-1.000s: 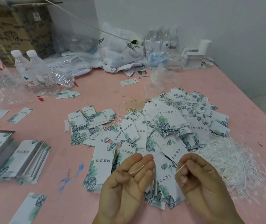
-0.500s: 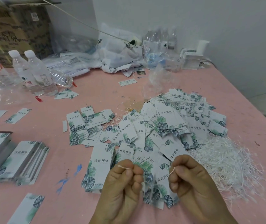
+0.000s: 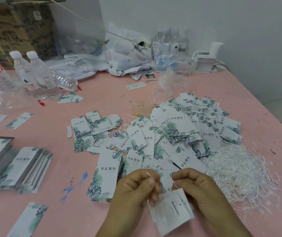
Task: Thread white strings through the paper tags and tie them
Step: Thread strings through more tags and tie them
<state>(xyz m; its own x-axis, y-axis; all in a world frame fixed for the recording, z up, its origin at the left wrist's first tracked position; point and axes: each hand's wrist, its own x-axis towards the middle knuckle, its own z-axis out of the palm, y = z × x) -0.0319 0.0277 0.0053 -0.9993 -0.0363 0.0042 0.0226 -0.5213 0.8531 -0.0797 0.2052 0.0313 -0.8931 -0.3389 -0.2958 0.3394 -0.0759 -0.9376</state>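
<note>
— Pink surface (image 3: pixel 113 93), white wall behind it; what lies on it?

— At the centre and toward two o'clock, a loose heap of paper tags (image 3: pixel 176 132) printed with green leaves, some with strings already through them. At four o'clock of the heap, just beside it, a tangle of white strings (image 3: pixel 239 170). At nine o'clock, a neat stack of tags (image 3: pixel 22 166) lying flat.

— And the hands?

— Both low at six o'clock. The left hand (image 3: pixel 135 190) has its fingers curled, thumb and forefinger pinching one end of a white string (image 3: pixel 148 174). The right hand (image 3: pixel 203 190) is curled too and pinches the other end. A held tag (image 3: pixel 171 209) hangs between the two hands, text side up, tilted, clear of the heap.

— Is the knot made?

— Cannot tell; the fingers hide that part.

— Farther back?

— Water bottles (image 3: pixel 36 74) at ten o'clock, two upright and one lying on its side, a cardboard box (image 3: pixel 13 26) behind them, crumpled plastic bags (image 3: pixel 124 55) at twelve.
</note>
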